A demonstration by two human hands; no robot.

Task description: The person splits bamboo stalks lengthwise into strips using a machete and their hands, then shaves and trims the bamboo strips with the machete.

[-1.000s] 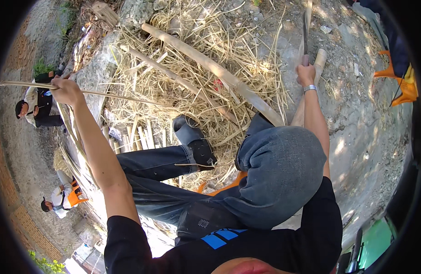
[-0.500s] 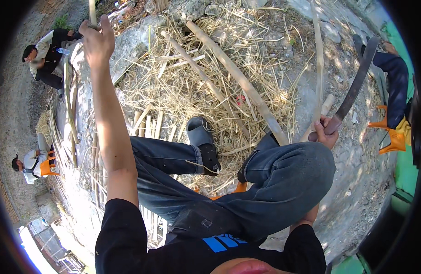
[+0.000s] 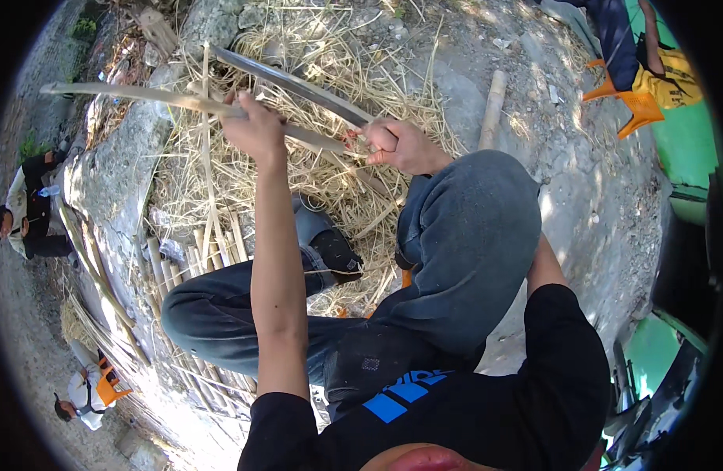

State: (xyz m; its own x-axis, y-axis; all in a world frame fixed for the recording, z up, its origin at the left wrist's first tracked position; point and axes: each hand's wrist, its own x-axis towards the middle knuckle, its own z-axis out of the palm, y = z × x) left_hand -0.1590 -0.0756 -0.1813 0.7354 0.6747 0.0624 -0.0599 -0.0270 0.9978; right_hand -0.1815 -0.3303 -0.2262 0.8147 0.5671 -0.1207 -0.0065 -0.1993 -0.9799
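My left hand (image 3: 255,129) is closed around a long split bamboo strip (image 3: 142,93), which runs from the far left to near my right hand. My right hand (image 3: 405,145) grips the handle of a machete (image 3: 299,88). The long dark blade slants up to the left, beyond the strip, over the shavings. Pale bamboo shavings (image 3: 330,188) cover the ground under both hands. Part of a bamboo pole lies beneath the strip, mostly hidden by it. A thin pale strip (image 3: 208,157) stretches across the shavings beside my left forearm.
A short bamboo piece (image 3: 492,110) lies beyond my right knee. Several cut bamboo lengths (image 3: 197,259) lie by my left leg. Two people sit at the left, one on an orange chair (image 3: 110,385). Another person's leg shows beside an orange chair (image 3: 628,102) at the upper right.
The bamboo strip has swung from upright at the right to nearly level across the front. My right hand and the machete have moved left; my left hand has come inward and grips the strip.
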